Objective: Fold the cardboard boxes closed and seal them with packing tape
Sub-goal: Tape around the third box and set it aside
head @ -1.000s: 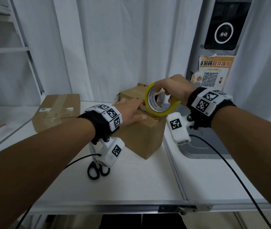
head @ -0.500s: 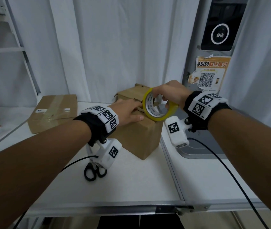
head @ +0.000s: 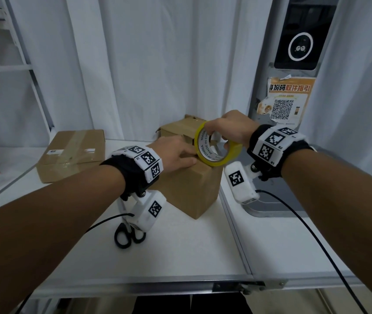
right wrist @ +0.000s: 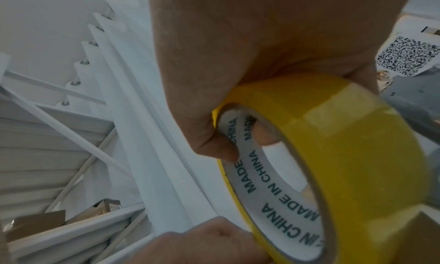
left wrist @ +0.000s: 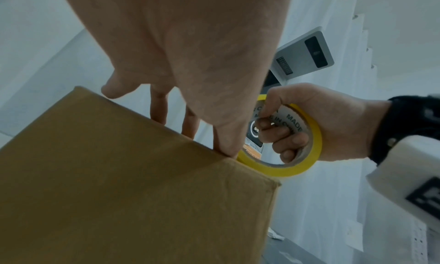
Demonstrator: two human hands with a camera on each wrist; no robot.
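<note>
While the left hand (head: 176, 155) lies flat with straight fingers on top of the small cardboard box (head: 189, 189), pressing the flaps down, the right hand (head: 228, 130) grips the yellow tape roll (head: 216, 150) with fingers hooked through the core and the thumb on the outer band; the roll stands on edge at the box's near top corner, touching or just above the cardboard. This box sits on the white table (head: 180, 257) near the join with the adjoining surface, and a flat box (head: 71, 152), already taped, lies well apart to the left. Judged from the frames, the small box is light and stiff-walled but will slide or tip under tape tension, so it wants holding from above across the flap seam. The roll is rigid and light; its film is thin and likely to cling to itself, so the core is the proper hold. Only the head view shows the scissors (head: 128, 236) on the table under the left wrist. The left wrist view shows the fingertips reaching the box's top edge beside the roll. The right wrist view shows the printed core, but no free tape end can be made out
</note>
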